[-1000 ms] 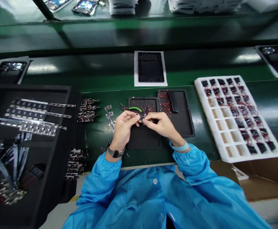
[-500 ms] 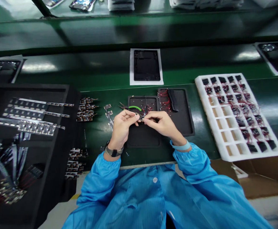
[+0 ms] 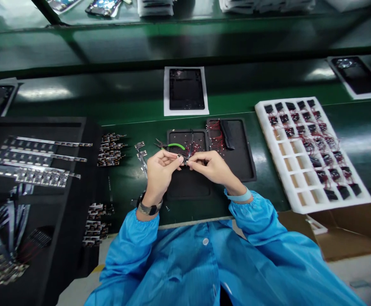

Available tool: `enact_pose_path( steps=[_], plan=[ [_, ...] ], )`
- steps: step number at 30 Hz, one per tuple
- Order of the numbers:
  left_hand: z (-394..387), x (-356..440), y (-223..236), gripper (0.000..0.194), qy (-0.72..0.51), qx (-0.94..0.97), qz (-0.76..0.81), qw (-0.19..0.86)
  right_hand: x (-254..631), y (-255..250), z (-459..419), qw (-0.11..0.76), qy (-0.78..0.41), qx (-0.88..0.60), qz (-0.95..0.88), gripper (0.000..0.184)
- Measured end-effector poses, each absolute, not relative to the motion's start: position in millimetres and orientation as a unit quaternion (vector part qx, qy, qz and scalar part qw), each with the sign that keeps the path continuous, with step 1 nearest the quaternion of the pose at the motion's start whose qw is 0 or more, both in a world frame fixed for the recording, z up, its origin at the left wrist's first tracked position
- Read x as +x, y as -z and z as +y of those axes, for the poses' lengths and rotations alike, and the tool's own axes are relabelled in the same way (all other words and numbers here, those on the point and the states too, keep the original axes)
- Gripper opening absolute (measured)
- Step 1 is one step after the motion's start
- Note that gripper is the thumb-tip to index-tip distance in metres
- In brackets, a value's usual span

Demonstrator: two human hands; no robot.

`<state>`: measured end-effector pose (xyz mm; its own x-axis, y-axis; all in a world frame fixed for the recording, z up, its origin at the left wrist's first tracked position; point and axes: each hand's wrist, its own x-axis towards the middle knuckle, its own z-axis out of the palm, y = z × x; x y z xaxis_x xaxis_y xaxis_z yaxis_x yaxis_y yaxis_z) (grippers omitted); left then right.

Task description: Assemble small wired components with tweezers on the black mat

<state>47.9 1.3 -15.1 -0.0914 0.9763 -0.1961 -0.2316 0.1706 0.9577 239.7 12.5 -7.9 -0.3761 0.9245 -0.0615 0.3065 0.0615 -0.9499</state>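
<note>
Over a shallow black tray (image 3: 188, 187), my left hand (image 3: 160, 172) pinches a small circuit board (image 3: 184, 160) between thumb and fingers. The fingertips of my right hand (image 3: 212, 166) are closed at the board's right side; whether they grip the board itself or a tiny part on it is too small to tell. Beyond my fingers in the tray lie small parts with red wires (image 3: 195, 147). Green-handled pliers (image 3: 175, 145) rest across the tray's left edge. A strip of boards with a flat cable (image 3: 141, 154) lies left of the tray, partly behind my left hand.
A second black tray (image 3: 243, 168) holds a black bundle (image 3: 226, 135) with red wires. Right stands a white foam tray (image 3: 332, 204) of black wired parts. Left are stacked boards (image 3: 111, 149) and a black bin (image 3: 72, 182). A dark panel (image 3: 186, 89) lies on white backing behind.
The whole view has shifted slightly, so the bench things sit further left in the picture. Both hands keep their pinch at the circuit board, with only slight finger movement.
</note>
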Motion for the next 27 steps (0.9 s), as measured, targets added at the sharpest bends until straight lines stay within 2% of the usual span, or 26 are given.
enact_pose_path(
  steps=[8, 20, 27],
  plan=[
    [-10, 47, 7, 0.029, -0.499, 0.404, 0.581, 0.5, 238, 7, 6, 0.321, -0.544, -0.46, -0.624, 0.027],
    [-13, 45, 10, 0.03, -0.495, 0.408, 0.582, 0.499, 239, 12, -1, 0.339, -0.532, -0.454, -0.629, 0.026],
    [-1, 43, 11, 0.032, -0.504, 0.335, 0.488, 0.629, 240, 5, 5, 0.357, -0.593, -0.453, -0.561, 0.03]
  ],
)
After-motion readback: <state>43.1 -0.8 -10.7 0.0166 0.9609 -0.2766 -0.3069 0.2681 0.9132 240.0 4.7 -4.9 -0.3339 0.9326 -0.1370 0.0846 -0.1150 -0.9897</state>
